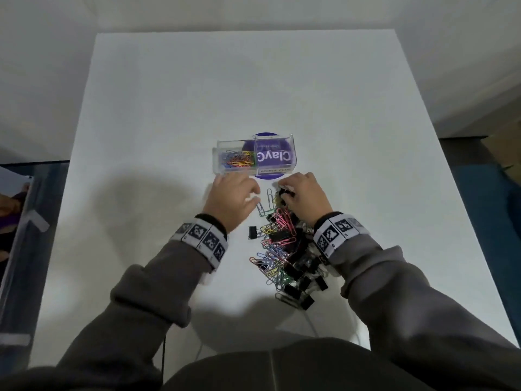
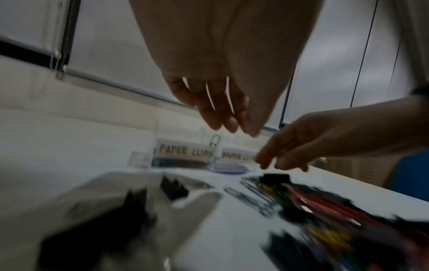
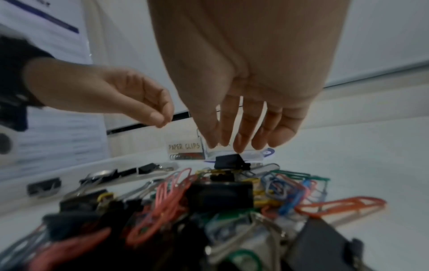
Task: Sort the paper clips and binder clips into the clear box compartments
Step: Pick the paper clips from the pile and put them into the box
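The clear box (image 1: 225,171) stands mid-table. Its left compartment holds coloured paper clips (image 1: 239,159); the right compartment (image 1: 275,158) shows only a purple label beneath. A mixed pile of paper clips and black binder clips (image 1: 284,249) lies in front of it. My right hand (image 1: 284,191) hangs over the pile's far end, fingers straight down, tips just above a black binder clip (image 3: 228,161). My left hand (image 1: 248,194) hovers left of it near the box front, blurred, fingers loosely together with nothing seen in them.
A silver paper clip (image 1: 270,196) and a green one (image 1: 262,210) lie on the table between my hands. One black binder clip (image 1: 253,232) sits apart, left of the pile. A dark case (image 1: 17,235) lies beyond the table's left edge.
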### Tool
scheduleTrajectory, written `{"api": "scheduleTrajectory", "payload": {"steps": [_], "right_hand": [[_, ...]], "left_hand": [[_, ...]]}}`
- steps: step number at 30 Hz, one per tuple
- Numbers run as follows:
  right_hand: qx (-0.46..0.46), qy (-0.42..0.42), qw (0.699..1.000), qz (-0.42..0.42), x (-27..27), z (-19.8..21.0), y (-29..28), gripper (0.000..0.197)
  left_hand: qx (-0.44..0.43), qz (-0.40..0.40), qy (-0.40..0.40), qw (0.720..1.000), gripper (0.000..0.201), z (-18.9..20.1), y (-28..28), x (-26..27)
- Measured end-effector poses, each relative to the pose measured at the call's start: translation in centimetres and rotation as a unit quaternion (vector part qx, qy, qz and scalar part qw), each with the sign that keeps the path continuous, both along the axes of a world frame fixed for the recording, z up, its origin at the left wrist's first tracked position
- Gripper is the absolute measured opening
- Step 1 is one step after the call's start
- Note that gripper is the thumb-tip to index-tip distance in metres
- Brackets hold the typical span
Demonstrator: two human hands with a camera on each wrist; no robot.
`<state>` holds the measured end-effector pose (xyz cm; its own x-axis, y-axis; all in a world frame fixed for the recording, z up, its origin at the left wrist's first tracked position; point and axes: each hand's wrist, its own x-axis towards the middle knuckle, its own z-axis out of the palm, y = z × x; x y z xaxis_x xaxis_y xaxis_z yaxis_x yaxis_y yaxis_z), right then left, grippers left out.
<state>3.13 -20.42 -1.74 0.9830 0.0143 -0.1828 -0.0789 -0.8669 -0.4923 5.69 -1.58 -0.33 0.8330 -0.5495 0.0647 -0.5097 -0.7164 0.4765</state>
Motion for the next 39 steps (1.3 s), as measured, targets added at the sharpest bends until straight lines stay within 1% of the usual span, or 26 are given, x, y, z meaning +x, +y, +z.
{"api": "scheduleTrajectory", "payload": {"steps": [2, 4, 5, 8, 10, 13, 15, 17, 18, 20, 22, 23, 25, 27, 28, 30, 32, 35, 37, 39], "right_hand": [[-0.046, 0.02, 0.998, 0.038, -0.3, -0.1, 0.3, 0.029], [-0.075, 0.027, 0.995, 0.056, -0.7, -0.1, 0.4, 0.025], [-0.076, 0.027, 0.995, 0.056, -1.0, 0.0, 0.4, 0.023], [-0.053, 0.036, 0.997, 0.034, -2.0, 0.1, -0.3, 0.022], [-0.039, 0.04, 0.998, 0.011, -2.7, 0.0, -1.1, 0.021], [-0.003, 0.033, 0.999, -0.038, -3.7, 0.0, -2.6, 0.018], [-0.01, 0.023, 0.998, -0.066, -4.2, 0.2, -3.5, 0.017], [-0.042, 0.027, 0.996, -0.079, -4.6, 0.3, -4.2, 0.017], [-0.064, 0.033, 0.994, -0.077, -4.7, 0.3, -4.4, 0.016], [-0.101, 0.027, 0.993, -0.058, -4.7, 0.4, -4.4, 0.016], [-0.119, 0.005, 0.993, -0.027, -4.3, 0.4, -3.8, 0.018], [-0.135, -0.001, 0.991, -0.008, -4.1, 0.3, -3.5, 0.021], [-0.19, 0.005, 0.982, 0.018, -3.7, -0.1, -3.0, 0.024], [-0.233, 0.024, 0.972, 0.025, -3.5, -0.5, -2.7, 0.024], [-0.241, 0.032, 0.97, 0.027, -3.5, -0.7, -2.7, 0.023], [-0.234, 0.036, 0.971, 0.034, -3.5, -1.0, -2.7, 0.021], [-0.22, 0.036, 0.974, 0.039, -3.6, -1.3, -2.9, 0.02], [-0.206, 0.045, 0.977, 0.033, -4.0, -1.4, -3.1, 0.021], [-0.188, 0.044, 0.981, 0.02, -4.1, -1.2, -3.2, 0.02], [-0.13, 0.02, 0.991, -0.018, -4.1, -0.6, -3.4, 0.013]], "left_hand": [[0.016, -0.055, 0.061, 0.996, 0.025, -1.3, 0.4, -1.9], [0.036, -0.08, 0.114, 0.99, 0.035, -2.4, 0.8, -3.0], [0.037, -0.077, 0.13, 0.988, 0.036, -2.7, 0.9, -3.5], [0.026, -0.047, 0.157, 0.986, 0.026, -3.1, 1.2, -4.2], [0.033, -0.029, 0.149, 0.988, 0.021, -3.3, 1.8, -4.4], [0.036, 0.021, 0.112, 0.993, 0.017, -3.2, 3.5, -4.0], [0.052, 0.052, 0.088, 0.993, 0.017, -2.9, 4.6, -3.2], [0.084, 0.065, 0.063, 0.992, 0.019, -2.5, 4.9, -2.4], [0.087, 0.057, 0.051, 0.993, 0.019, -2.3, 4.7, -2.1], [0.065, 0.01, 0.044, 0.997, 0.021, -2.0, 3.3, -1.2], [0.067, -0.053, 0.09, 0.992, 0.03, -1.6, 1.4, -0.3], [0.091, -0.086, 0.108, 0.986, 0.037, -1.5, 0.4, 0.2], [0.147, -0.141, 0.109, 0.973, 0.05, -1.3, -1.2, 1.2], [0.191, -0.178, 0.092, 0.961, 0.055, -1.3, -2.2, 2.0], [0.207, -0.193, 0.082, 0.955, 0.055, -1.4, -2.5, 2.2], [0.228, -0.218, 0.065, 0.947, 0.05, -1.6, -2.9, 2.4], [0.236, -0.221, 0.058, 0.944, 0.039, -1.9, -2.8, 2.4], [0.237, -0.201, 0.053, 0.949, 0.022, -2.5, -2.3, 2.1], [0.233, -0.188, 0.037, 0.953, 0.016, -3.0, -1.9, 1.8], [0.222, -0.171, 0.022, 0.96, 0.012, -3.6, -1.7, 1.3]]}}
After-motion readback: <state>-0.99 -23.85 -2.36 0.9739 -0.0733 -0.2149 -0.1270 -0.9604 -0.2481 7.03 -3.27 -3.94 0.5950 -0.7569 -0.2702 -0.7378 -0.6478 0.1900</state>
